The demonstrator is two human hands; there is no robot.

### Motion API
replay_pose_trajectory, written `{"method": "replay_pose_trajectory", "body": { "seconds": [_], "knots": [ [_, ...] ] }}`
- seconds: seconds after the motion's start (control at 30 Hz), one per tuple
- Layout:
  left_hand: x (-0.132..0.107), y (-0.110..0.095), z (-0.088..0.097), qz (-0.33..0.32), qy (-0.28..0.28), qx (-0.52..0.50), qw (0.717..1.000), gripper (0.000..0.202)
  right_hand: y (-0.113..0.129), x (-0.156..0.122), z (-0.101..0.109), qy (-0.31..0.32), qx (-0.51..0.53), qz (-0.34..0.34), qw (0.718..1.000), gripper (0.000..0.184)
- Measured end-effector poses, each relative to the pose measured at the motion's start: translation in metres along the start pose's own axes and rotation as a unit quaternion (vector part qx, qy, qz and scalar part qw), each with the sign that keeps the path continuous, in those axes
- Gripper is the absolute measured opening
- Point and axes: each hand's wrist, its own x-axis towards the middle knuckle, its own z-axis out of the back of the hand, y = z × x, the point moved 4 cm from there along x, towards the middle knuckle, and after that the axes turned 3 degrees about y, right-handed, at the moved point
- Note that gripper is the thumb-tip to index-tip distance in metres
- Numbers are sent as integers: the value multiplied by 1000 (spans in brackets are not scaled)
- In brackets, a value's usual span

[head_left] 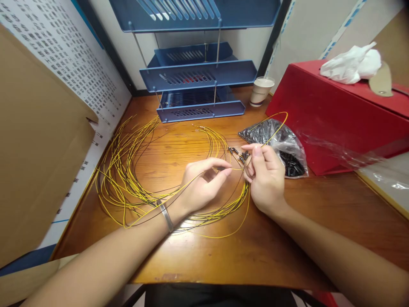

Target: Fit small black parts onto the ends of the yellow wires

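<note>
My left hand pinches a thin yellow wire between thumb and forefinger, with a dark wire running back over the wrist. A short stretch of yellow wire spans the gap to my right hand, whose thumb and fingers are closed on it. From there a yellow wire loop arcs up and to the right. A large coil of yellow and black wires lies on the left and sweeps beneath both hands. Small black connectors sit at wire ends just beyond my right hand, which partly hides them.
A clear bag of black parts lies behind my right hand, against a red box topped with crumpled white tissue. A blue tiered tray rack and a paper cup stand at the back. Cardboard borders the left.
</note>
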Motion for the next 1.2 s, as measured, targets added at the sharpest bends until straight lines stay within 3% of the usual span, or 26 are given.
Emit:
{"method": "replay_pose_trajectory", "body": {
  "seconds": [0.3, 0.7, 1.07, 1.2],
  "knots": [
    [0, 2, 0, 8, 1, -11, 1000, 11, 7, -3, 1, -32, -19, 21, 999, 27],
    [0, 2, 1, 8, -10, -16, 1000, 10, 6, -4, 0, -21, -16, 28, 999, 29],
    [1, 4, 1, 19, -20, -33, 999, 8, 5, -5, 2, -4, -75, 69, 995, 27],
    [0, 5, 1, 22, -29, -36, 999, 9, 5, -7, 1, 12, -36, 67, 997, 26]
  ]
}}
